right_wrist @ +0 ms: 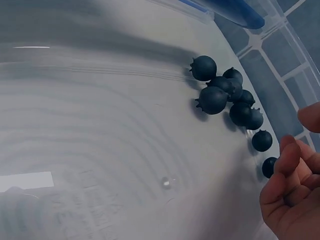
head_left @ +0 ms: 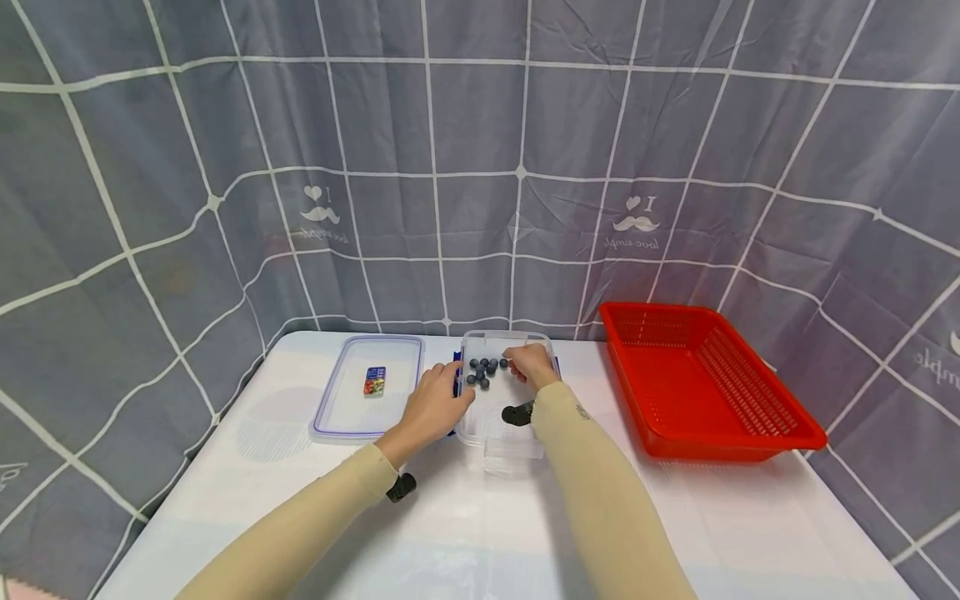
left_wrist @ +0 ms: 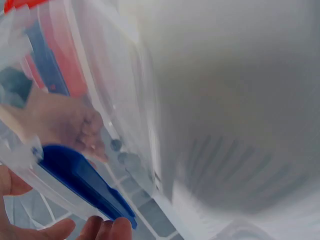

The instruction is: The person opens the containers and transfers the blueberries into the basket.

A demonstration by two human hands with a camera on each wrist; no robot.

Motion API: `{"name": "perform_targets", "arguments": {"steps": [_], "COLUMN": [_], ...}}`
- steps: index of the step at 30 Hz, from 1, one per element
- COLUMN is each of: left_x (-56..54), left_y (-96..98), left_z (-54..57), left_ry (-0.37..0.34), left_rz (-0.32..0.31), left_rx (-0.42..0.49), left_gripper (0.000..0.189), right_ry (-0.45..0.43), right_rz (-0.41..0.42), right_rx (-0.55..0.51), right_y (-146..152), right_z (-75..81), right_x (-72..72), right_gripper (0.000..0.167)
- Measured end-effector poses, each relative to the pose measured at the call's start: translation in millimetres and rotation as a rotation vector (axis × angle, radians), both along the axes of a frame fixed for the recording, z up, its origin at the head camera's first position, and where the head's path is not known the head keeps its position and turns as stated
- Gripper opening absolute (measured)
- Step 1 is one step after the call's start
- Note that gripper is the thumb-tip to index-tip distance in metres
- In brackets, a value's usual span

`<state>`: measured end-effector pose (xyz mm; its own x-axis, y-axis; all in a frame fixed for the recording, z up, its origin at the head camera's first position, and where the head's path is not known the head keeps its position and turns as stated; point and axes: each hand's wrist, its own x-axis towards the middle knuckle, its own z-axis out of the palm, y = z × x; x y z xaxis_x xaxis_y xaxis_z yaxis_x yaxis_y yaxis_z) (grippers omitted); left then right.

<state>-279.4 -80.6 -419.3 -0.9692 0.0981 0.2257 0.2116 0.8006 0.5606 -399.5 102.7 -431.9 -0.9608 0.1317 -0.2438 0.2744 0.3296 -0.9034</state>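
Note:
A clear plastic food container (head_left: 491, 421) with blue side latches stands on the table. Several blueberries (head_left: 480, 374) lie loose along its far part. At its left side, my left hand (head_left: 433, 407) holds the rim, fingertips against a blue latch (left_wrist: 85, 180) and thumb at the edge. My right hand (head_left: 531, 365) reaches inside over the far right part. Its fingers (right_wrist: 287, 160) are bent beside a single blueberry (right_wrist: 269, 167), with the thumb apart from them and nothing visible between. Other blueberries (right_wrist: 212, 100) cluster farther along.
A clear lid (head_left: 348, 421) with a blue-edged seal lies left of the container, bearing a colourful label (head_left: 374, 381). A red plastic basket (head_left: 660, 392) stands at the right. Grey checked curtains (head_left: 480, 217) surround the white table (head_left: 420, 533).

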Motion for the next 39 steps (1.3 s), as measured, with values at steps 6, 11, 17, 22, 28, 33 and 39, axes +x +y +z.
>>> {"name": "perform_targets", "arguments": {"steps": [6, 11, 17, 22, 28, 33, 39], "left_x": [17.4, 24.9, 28.7, 29.1, 28.6, 29.9, 31.3], "left_y": [1.4, 2.7, 6.4, 7.5, 10.4, 14.2, 19.9], "left_z": [-3.4, -11.5, -13.9, -14.9, -16.3, -17.1, -17.0], "left_ry": [0.036, 0.092, 0.136, 0.16, 0.18, 0.19, 0.205], "left_rz": [-0.05, -0.059, -0.06, -0.055, -0.023, 0.016, 0.024], "left_rx": [0.007, -0.025, -0.04, -0.059, -0.073, -0.094, -0.111], "left_gripper": [0.058, 0.054, 0.051, 0.05, 0.05, 0.051, 0.051], "right_ry": [-0.023, -0.034, -0.043, 0.02, 0.069, 0.054, 0.043], "right_rz": [-0.029, -0.048, -0.102, -0.144, -0.178, -0.137, -0.078], "right_rx": [0.007, 0.006, 0.077, 0.199, 0.269, 0.205, 0.117], "right_y": [-1.0, -3.4, -5.6, -7.9, -12.0, -9.7, -3.6], "right_z": [-0.4, -2.5, -5.5, -4.5, -1.4, -6.1, -14.8], "right_x": [1.1, 1.2, 4.1, 13.5, 20.6, 14.6, 1.0], "right_gripper": [0.016, 0.017, 0.016, 0.037, 0.042, 0.038, 0.012]}}
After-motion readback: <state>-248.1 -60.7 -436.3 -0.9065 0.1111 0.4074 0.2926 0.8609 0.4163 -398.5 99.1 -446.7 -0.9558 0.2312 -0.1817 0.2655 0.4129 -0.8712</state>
